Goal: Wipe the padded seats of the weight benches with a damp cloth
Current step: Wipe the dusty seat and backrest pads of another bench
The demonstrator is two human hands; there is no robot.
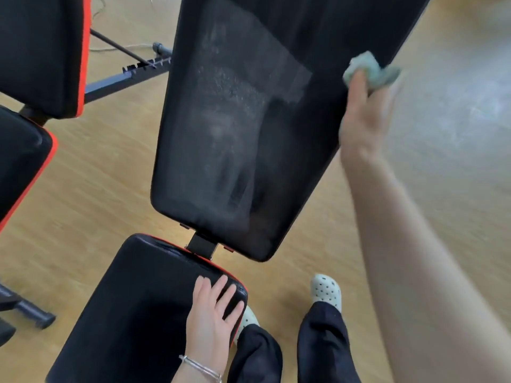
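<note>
The person's right hand (pixel 362 117) is up at the right edge of the near bench's back pad (pixel 235 120), which is raised at a tilt. Its fingers (pixel 358 81) are closed on a bunched pale green cloth (pixel 373 70). The hand is blurred, so how tightly they curl cannot be told. The cloth sits against the pad's edge, partly over it and partly past it above the wooden floor (pixel 96 189).

The left hand (pixel 213 313) lies flat on the far right corner of the same bench's seat pad (pixel 138 313). Its fingers are spread and straight and grasp nothing, and it seems to serve as a brace.

Judged from the pad itself, the job is only partly done. A pale grey, speckled film covers a broad band down the middle of the back pad and towards its left side. The strip along the right side, near the cloth, looks darker and cleaner. That strip has probably been wiped, and the hazy band is probably still to do. It could instead be moisture left by the cloth; the picture does not settle this.

The seat pad is dark with a slight sheen, and whether it has been wiped cannot be told. A second bench (pixel 41 51) with orange trim stands well apart on the left. Its padded surface looks dark, and nothing shows whether it has been cleaned. At least part of the near bench, and perhaps all of the other, appears to remain.
</note>
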